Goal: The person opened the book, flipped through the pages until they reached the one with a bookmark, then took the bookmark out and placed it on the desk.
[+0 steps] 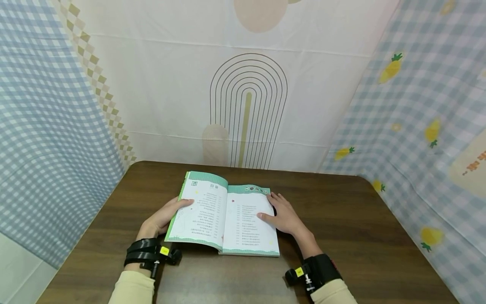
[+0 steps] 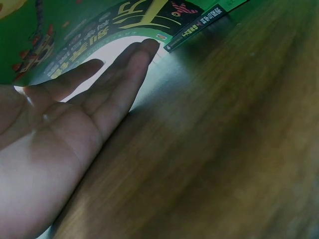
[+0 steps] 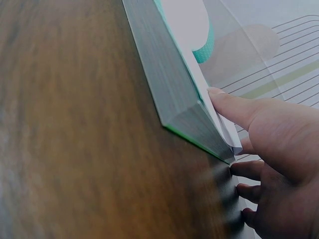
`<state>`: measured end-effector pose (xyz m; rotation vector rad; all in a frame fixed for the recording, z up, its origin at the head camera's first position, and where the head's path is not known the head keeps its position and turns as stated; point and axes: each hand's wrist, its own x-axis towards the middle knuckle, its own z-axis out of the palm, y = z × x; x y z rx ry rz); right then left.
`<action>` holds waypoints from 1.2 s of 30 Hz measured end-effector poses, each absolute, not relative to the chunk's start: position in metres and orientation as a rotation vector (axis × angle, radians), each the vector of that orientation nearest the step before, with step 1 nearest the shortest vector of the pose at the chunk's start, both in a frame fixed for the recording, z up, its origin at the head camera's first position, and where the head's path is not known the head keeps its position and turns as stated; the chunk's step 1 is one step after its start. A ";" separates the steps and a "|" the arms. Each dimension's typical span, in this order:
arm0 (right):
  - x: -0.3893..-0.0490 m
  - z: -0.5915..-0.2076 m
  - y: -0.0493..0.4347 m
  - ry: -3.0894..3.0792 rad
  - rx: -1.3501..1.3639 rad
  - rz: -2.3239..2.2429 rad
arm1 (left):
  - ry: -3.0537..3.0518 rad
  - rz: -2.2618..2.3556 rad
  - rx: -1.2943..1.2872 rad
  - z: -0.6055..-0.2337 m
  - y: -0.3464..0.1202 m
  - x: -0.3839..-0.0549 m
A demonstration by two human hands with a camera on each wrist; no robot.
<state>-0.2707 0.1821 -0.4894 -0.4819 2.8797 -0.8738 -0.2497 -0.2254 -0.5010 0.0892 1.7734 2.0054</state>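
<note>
An open book (image 1: 247, 223) with white pages and teal borders lies on the brown table, its left side raised. My left hand (image 1: 167, 215) holds that side, thumb on the page, fingers behind. In the left wrist view, the fingers of the left hand (image 2: 70, 119) extend under the green printed cover (image 2: 30, 50); the thumb's contact is hidden there. My right hand (image 1: 284, 215) holds the right side of the book, thumb on the page. In the right wrist view, the right hand (image 3: 284, 149) has its thumb on top and index finger at the edge of the thick book (image 3: 174, 74).
The wooden table (image 1: 379, 240) extends around the book on both sides. A white cloth (image 1: 171, 93) with arch patterns hangs behind it. Blue checked cloths hang at left (image 1: 57, 126) and right (image 1: 410, 169). Both wrists wear black straps with small cameras.
</note>
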 end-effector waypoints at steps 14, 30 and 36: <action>-0.270 -0.493 0.183 2.881 -0.476 -0.878 | 1.762 2.008 0.096 -0.503 -0.224 -0.250; -0.272 -0.489 0.181 2.886 -0.472 -0.851 | 1.784 2.008 0.105 -0.498 -0.224 -0.250; -0.271 -0.489 0.181 2.885 -0.473 -0.852 | 1.775 2.009 0.102 -0.499 -0.224 -0.249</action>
